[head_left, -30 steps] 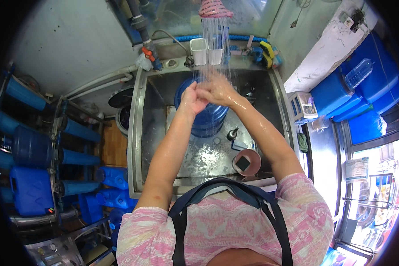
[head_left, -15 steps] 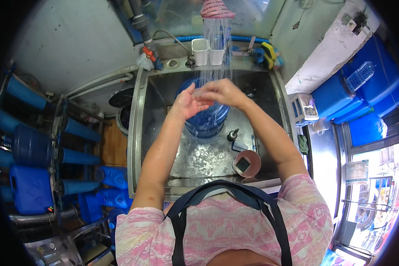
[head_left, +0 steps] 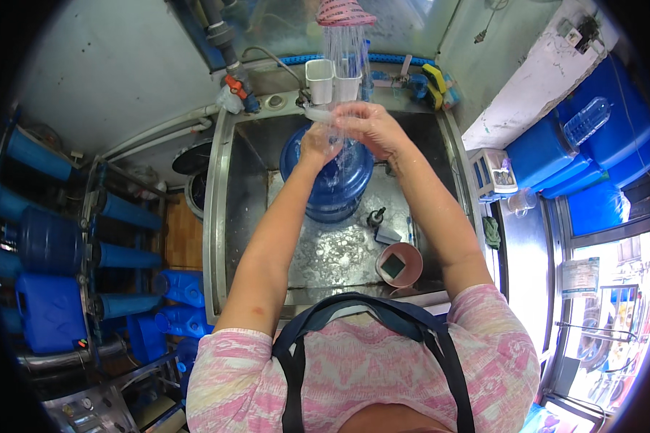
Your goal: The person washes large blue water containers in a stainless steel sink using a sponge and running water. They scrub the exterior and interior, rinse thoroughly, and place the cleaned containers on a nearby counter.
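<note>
My right hand is pinched on a small translucent whitish piece, perhaps a cap, at the edge of the falling water. Just below and left of it is my left hand, wet and close to the right one; its fingers are partly hidden by water and blur. Under both hands a large round blue water jug stands in the steel sink. Water pours over the hands and jug from a spout wrapped in pink cloth.
In the sink are a pink tub with a dark green pad, a small dark bottle and a pale block. White containers and yellow sponges sit on the back ledge. Blue containers line the left side.
Both hands have moved slightly; the left has turned and come closer under the right. The whitish piece now shows plainly to the left of the right fingers. The view has shifted a little.
</note>
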Tool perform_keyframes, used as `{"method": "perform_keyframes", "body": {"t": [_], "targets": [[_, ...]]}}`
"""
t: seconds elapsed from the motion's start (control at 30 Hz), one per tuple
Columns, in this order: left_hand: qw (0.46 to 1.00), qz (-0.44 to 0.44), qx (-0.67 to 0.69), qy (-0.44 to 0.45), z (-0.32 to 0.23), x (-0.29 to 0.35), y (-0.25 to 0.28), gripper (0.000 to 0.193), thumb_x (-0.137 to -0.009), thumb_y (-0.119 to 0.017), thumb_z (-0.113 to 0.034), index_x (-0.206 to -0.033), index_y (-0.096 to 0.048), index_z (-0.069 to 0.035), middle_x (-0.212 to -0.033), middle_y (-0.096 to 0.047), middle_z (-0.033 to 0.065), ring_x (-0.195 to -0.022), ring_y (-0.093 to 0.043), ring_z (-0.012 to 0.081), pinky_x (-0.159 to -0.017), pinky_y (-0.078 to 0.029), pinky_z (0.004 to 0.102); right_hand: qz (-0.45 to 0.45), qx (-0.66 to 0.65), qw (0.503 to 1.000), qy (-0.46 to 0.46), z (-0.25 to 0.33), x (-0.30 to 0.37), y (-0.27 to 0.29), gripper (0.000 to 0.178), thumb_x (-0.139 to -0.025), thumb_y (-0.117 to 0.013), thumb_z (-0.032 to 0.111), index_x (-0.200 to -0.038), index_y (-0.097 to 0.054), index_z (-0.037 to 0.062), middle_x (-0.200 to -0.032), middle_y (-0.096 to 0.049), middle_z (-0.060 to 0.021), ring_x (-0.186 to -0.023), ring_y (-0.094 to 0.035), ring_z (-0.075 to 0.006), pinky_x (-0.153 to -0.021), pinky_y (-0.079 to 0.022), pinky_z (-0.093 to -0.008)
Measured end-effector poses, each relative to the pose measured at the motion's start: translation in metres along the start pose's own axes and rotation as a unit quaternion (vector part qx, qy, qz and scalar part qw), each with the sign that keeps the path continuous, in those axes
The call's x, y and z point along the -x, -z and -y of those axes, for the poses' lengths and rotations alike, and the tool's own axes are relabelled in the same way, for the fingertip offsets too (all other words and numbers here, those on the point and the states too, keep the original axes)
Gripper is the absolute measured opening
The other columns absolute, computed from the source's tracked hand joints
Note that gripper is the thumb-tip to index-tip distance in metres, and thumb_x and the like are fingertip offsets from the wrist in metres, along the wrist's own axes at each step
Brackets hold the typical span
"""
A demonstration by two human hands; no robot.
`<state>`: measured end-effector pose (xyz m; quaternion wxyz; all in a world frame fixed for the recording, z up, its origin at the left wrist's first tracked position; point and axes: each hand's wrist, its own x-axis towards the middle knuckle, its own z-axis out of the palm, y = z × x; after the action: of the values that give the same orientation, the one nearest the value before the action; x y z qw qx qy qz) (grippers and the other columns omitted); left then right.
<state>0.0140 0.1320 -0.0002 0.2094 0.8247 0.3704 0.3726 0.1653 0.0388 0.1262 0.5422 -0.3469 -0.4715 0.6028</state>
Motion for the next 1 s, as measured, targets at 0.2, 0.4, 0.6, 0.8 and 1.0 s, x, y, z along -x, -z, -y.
{"method": "perform_keyframes", "body": {"t": [0.2, 0.4, 0.6, 0.8, 1.0], "targets": [[0.999, -0.025, -0.036, 0.007, -0.061, 0.068, 0.027, 0.029, -0.069, -0.078, -0.014, -0.097, -0.071, -0.011, -0.099, -0.069, 0.0134, -0.091, -0.069, 0.0348, -0.079, -0.058, 0.0426, -0.099, 0.006, 0.967, -0.233, -0.031, 0.012, 0.106, 0.023, -0.089, -0.075, 0.017, -0.105, -0.069, 0.0016, -0.087, -0.071, -0.0114, -0.062, -0.071, -0.0198, -0.049, -0.053, -0.0297], [0.991, -0.117, 0.061, 0.005, -0.092, 0.174, 0.037, 0.043, -0.069, -0.081, -0.002, -0.111, -0.069, -0.006, -0.109, -0.066, 0.013, -0.103, -0.067, 0.0296, -0.088, -0.056, 0.037, -0.238, 0.398, 0.874, -0.144, -0.077, -0.028, 0.187, 0.022, -0.083, -0.078, 0.02, -0.092, -0.076, 0.0007, -0.083, -0.075, -0.0166, -0.065, -0.074, -0.022, -0.054, -0.055, -0.0326], [0.968, -0.142, 0.191, 0.081, -0.105, 0.221, 0.034, 0.088, -0.07, -0.085, -0.005, -0.144, -0.036, -0.002, -0.127, -0.06, 0.0142, -0.125, -0.056, 0.0268, -0.108, -0.043, 0.0409, -0.328, 0.667, 0.648, 0.167, -0.1, -0.068, 0.207, 0.055, -0.077, -0.081, 0.031, -0.123, -0.07, 0.0039, -0.104, -0.075, -0.0174, -0.093, -0.074, -0.0301, -0.084, -0.056, -0.04], [0.978, -0.117, 0.15, 0.087, -0.089, 0.176, 0.023, 0.101, -0.068, -0.086, -0.008, -0.149, -0.025, -0.002, -0.128, -0.062, 0.0138, -0.126, -0.055, 0.0265, -0.113, -0.036, 0.0413, -0.098, 0.321, 0.937, 0.098, -0.087, -0.028, 0.09, 0.026, -0.089, -0.077, 0.026, -0.094, -0.076, 0.0014, -0.097, -0.075, -0.0081, -0.084, -0.067, -0.0117, -0.076, -0.051, -0.0286], [0.953, -0.071, 0.236, 0.178, -0.054, 0.082, -0.013, 0.122, -0.063, -0.093, -0.014, -0.157, -0.016, -0.005, -0.128, -0.063, 0.0168, -0.12, -0.059, 0.0277, -0.108, -0.044, 0.0394, 0.011, 0.663, 0.746, 0.054, -0.061, 0.023, -0.005, 0.058, -0.099, -0.048, 0.054, -0.107, -0.078, 0.0055, -0.152, -0.046, -0.0238, -0.133, -0.05, -0.0404, -0.103, -0.042, -0.0502]]}}
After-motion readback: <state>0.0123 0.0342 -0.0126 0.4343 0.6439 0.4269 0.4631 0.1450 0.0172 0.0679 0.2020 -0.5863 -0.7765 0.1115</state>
